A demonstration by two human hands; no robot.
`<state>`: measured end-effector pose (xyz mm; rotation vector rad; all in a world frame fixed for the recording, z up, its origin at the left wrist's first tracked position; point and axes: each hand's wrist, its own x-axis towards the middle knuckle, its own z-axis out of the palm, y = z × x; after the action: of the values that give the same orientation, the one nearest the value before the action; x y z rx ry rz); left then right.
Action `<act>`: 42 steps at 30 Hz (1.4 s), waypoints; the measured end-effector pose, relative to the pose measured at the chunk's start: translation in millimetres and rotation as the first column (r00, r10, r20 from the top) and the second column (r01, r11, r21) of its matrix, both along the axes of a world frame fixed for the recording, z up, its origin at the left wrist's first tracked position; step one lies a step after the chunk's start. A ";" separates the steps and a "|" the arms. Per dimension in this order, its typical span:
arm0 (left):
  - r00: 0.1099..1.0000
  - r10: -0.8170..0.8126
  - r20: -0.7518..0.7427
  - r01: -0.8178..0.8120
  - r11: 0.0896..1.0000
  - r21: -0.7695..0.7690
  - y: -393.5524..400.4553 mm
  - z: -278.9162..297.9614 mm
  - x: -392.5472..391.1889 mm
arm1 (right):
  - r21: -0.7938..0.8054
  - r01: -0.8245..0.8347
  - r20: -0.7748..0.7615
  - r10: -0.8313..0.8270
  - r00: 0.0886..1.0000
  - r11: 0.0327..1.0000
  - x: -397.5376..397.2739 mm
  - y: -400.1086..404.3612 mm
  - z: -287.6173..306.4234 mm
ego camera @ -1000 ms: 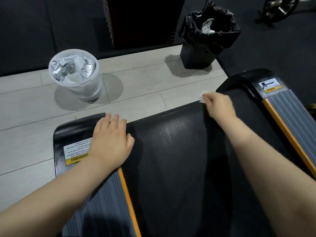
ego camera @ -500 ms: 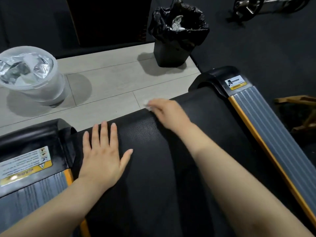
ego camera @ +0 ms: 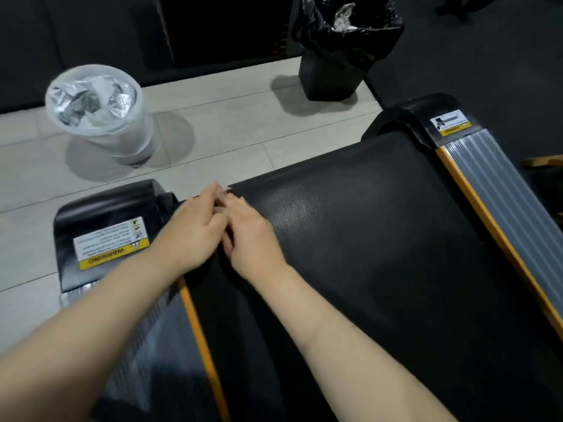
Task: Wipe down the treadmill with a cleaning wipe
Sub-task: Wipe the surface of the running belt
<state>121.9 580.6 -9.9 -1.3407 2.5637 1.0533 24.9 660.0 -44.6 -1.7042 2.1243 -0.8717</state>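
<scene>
The treadmill's black belt runs between two grey side rails with orange edges. My left hand and my right hand meet at the belt's far left corner, fingers touching and blurred. The cleaning wipe is hidden under the hands; none of it shows. My right hand's fingers are curled down onto the belt edge. My left hand lies beside it, partly over the black end cap with the yellow warning label.
A white tub with a foil-lined opening stands on the pale floor beyond the left end cap. A black bin with a black liner stands further back right. The right rail ends in a second black cap.
My right hand has slid left along the belt's far edge, from the right end to the left corner. My left hand has come off the flat belt to meet it.
</scene>
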 end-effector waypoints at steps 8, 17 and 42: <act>0.985 -0.021 0.171 0.093 0.899 -0.428 33.3 -9.5 94.0 | -0.065 0.251 -0.225 -0.259 0.939 0.966 -143.0 43.0 7.9; 0.993 0.013 0.117 0.041 0.893 -0.447 37.8 -12.8 93.4 | -0.107 0.508 -0.087 -0.517 0.852 0.855 -73.8 22.4 0.9; 1.000 0.024 0.017 -0.013 0.876 -0.483 35.6 -11.0 97.5 | 0.078 0.149 0.016 -0.151 0.988 0.986 37.3 113.8 13.7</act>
<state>219.5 616.2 -20.9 -1.4534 2.9208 0.3927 62.3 773.7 -30.8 -1.5065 2.2646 -0.8335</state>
